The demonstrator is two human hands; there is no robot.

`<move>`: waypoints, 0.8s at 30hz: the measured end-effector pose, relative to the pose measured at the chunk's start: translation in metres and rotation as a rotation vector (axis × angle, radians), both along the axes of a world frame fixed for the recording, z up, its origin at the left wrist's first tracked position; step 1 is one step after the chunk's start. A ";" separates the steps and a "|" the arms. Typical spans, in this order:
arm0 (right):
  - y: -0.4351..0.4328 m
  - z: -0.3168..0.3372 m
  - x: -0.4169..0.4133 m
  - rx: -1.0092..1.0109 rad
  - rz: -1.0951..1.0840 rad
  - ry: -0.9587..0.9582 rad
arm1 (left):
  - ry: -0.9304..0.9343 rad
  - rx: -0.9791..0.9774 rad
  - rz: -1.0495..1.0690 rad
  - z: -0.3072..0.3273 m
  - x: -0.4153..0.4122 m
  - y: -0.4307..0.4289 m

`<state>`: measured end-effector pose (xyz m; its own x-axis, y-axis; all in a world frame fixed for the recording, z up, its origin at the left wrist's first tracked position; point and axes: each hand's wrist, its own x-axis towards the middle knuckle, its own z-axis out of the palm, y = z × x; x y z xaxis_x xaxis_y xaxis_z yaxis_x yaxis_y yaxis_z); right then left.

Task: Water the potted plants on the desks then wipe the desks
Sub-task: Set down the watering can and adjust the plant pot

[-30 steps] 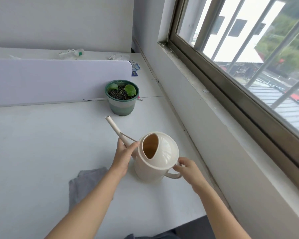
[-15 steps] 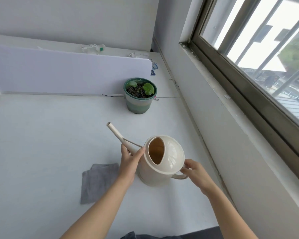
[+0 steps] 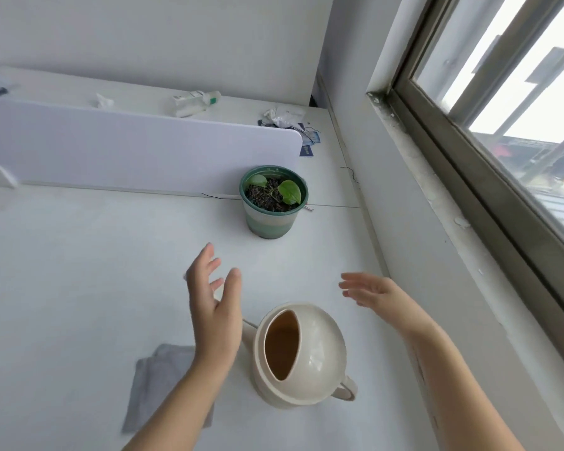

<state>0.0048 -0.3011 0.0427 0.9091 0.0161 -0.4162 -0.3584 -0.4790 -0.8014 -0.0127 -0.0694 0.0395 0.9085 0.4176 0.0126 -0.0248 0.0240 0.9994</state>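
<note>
Can point(image 3: 316, 346): upright on counter point(image 3: 79, 271), between forearms, untouched. Left grip point(image 3: 214, 310): fingers spread, raised just beyond can, holding nothing. Right grip point(image 3: 375, 292): fingers straight, likewise free. Pot point(image 3: 269, 222): further back, by divider point(image 3: 137, 151) end. Cloth point(image 3: 157, 379): flat, beside can, under left forearm.

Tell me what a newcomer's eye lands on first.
The cream watering can stands near the front of the white desk, with the left hand and right hand open beyond it, holding nothing. A green potted plant sits back by the divider; a grey cloth lies left of the can.
</note>
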 end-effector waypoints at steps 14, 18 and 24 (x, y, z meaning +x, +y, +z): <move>0.045 -0.019 0.153 0.240 -0.342 -0.197 | 0.350 0.054 -0.074 -0.032 0.184 -0.031; 0.056 -0.026 0.181 0.320 -0.429 -0.224 | 0.344 0.061 -0.037 -0.039 0.213 -0.033; 0.068 -0.053 0.201 0.447 -0.535 -0.218 | 0.336 -0.150 -0.073 -0.047 0.248 -0.032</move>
<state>0.2056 -0.2336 -0.0102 0.9018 -0.3274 -0.2822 -0.2613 0.1069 -0.9593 0.2350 -0.1016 -0.0073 0.8790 0.3261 -0.3479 0.3112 0.1604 0.9367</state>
